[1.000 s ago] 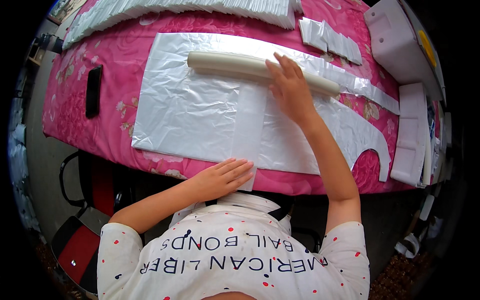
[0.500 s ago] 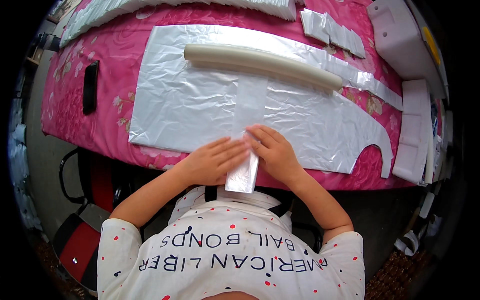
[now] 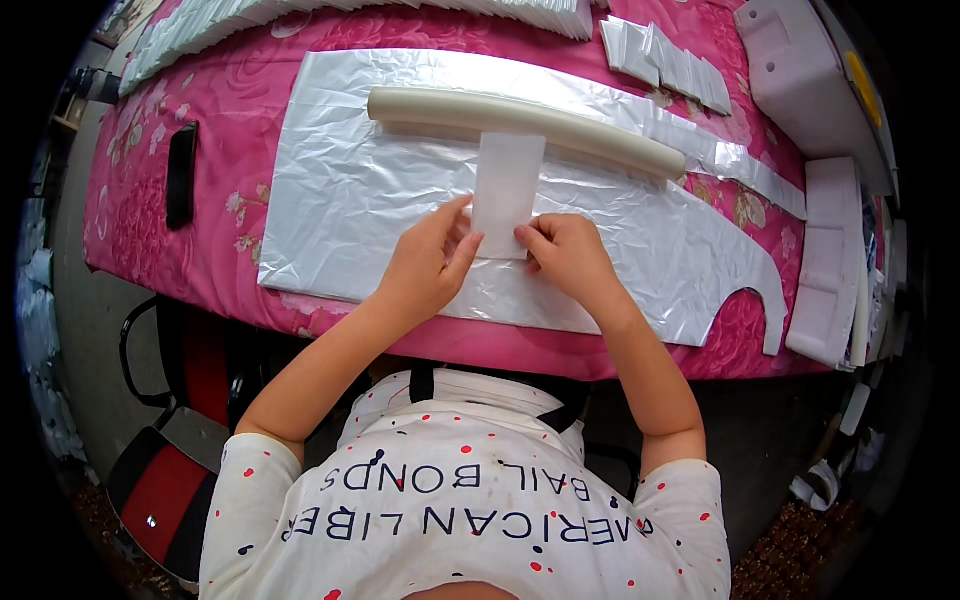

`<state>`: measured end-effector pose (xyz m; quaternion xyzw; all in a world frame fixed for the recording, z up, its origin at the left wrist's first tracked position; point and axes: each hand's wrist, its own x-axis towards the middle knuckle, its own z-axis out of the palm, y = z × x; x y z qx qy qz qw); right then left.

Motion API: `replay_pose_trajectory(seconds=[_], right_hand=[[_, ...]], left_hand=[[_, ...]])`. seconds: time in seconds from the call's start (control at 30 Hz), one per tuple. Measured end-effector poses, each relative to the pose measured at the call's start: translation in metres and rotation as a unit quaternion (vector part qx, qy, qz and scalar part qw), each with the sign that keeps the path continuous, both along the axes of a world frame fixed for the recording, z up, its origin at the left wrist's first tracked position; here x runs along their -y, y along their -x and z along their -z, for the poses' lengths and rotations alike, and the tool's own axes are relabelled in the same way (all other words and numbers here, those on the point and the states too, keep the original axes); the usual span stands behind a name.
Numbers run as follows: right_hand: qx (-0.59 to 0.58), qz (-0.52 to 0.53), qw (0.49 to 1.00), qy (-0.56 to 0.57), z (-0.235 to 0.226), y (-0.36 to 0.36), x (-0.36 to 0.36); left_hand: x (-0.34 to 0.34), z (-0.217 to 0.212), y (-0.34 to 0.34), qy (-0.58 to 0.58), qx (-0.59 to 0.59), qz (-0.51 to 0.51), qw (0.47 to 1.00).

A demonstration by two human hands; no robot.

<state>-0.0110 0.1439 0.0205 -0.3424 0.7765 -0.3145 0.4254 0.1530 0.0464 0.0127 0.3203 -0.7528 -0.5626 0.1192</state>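
A narrow folded plastic packet (image 3: 508,185), whitish and flat, lies on a stack of shiny silvery-white plastic sheets (image 3: 340,200). My left hand (image 3: 428,258) is at the packet's left edge, thumb and fingers apart, with the thumb tip touching it. At the lower right corner, my right hand (image 3: 572,258) has its thumb and curled fingers pinched on the packet. Just beyond the packet, a long beige tube (image 3: 520,122) rests across the sheets.
A pink flowered cloth (image 3: 215,270) covers the table. Folded white packets (image 3: 665,65) lie at the far right, and a long row of them (image 3: 380,8) at the back. A black phone-like object (image 3: 181,175) is at left. White foam blocks (image 3: 825,260) stand at right; a red-black chair (image 3: 170,490) is lower left.
Both hands have moved away from me, farther onto the sheets. The strip that hung over the near edge is now a shorter folded packet lying near the tube.
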Motion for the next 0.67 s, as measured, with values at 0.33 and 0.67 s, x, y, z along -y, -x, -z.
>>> replay_pose_trajectory(seconds=[0.33, 0.67], right_hand=[[0.106, 0.019, 0.991, -0.079, 0.003, 0.012, 0.013], [-0.428, -0.050, 0.874, 0.225, 0.014, -0.011, -0.009]], left_hand=[[-0.020, 0.031, 0.006, 0.421, 0.095, 0.183, 0.883], [-0.008, 0.030, 0.011, 0.424, 0.113, 0.212, 0.873]])
